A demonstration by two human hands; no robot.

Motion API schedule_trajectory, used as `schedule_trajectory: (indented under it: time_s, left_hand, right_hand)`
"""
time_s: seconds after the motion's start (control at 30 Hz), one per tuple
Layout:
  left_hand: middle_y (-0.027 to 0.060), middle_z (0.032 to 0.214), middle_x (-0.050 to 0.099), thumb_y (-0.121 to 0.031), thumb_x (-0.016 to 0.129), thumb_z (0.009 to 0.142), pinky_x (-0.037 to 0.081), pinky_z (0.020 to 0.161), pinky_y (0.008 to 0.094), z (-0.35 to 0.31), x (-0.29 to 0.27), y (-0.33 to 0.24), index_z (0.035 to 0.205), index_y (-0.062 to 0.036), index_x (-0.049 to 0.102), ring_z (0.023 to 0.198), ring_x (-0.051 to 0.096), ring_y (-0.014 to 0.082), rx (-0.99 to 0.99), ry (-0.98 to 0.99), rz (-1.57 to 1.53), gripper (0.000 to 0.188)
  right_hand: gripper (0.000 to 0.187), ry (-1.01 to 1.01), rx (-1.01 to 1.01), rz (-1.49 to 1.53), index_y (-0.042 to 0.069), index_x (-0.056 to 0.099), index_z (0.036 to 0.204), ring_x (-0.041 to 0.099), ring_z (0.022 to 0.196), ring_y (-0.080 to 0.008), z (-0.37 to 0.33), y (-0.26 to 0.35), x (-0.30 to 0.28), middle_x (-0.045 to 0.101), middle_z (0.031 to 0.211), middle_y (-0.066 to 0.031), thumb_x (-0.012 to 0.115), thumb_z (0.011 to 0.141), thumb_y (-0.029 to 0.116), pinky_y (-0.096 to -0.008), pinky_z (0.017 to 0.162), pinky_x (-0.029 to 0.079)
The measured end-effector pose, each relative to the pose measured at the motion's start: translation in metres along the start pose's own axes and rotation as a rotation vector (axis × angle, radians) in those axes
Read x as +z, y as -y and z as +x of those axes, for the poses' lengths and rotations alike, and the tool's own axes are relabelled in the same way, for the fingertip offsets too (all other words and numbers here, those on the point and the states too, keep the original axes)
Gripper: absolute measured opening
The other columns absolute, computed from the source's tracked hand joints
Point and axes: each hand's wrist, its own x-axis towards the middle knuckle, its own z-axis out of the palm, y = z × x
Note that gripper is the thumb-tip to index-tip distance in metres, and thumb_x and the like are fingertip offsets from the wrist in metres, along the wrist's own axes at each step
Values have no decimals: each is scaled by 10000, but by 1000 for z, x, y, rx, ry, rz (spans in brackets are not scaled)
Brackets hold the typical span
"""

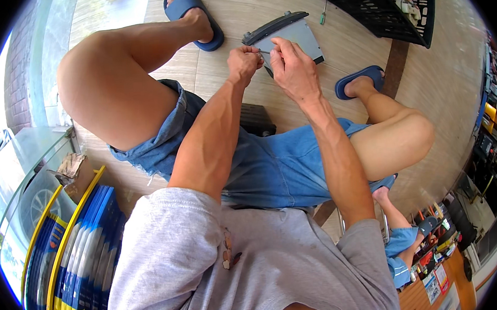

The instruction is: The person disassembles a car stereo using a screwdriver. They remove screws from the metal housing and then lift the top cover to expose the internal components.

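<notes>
A flat grey metal box with a black front panel (304, 39), like a car stereo unit, lies on the floor between my feet. Over its left side, my left hand (244, 65) is closed in a pinch, and what its fingertips hold is too small to name. Close beside it, my right hand (296, 74) has its thumb and fingers closed around a thin dark rod (265, 52) that points toward the left fingertips. The right hand hides part of the box. A dark narrow piece shows below the fingers, too small to tell.
A green-handled screwdriver (323, 17) lies right of the box. Beyond it stands a black plastic crate (353, 3) with parts inside. Blue slippers (207, 19) are on my feet. A yellow rack (64, 243) with blue packages is at lower left. Another person's leg (393, 211) shows at lower right.
</notes>
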Motion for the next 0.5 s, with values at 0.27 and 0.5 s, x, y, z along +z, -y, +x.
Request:
schedule_trajectory:
  time_s: [0.27,0.5]
  left_hand:
    - [100,805,672,63,644,815,597,595,288,9,2,10,881,38,647,673,675,167,-37,29,-45,71]
    - [100,853,654,88,612,857,611,652,294,24,-7,23,940,47,623,718,673,183,-93,164,-266,93]
  right_hand:
    - [309,72,-87,4,15,611,1147,700,911,-290,1,-6,-3,687,1019,-184,551,846,45,-380,796,566]
    - [242,122,-78,65,5,631,1053,687,870,-307,5,-6,-12,690,983,-173,549,829,46,-393,785,550]
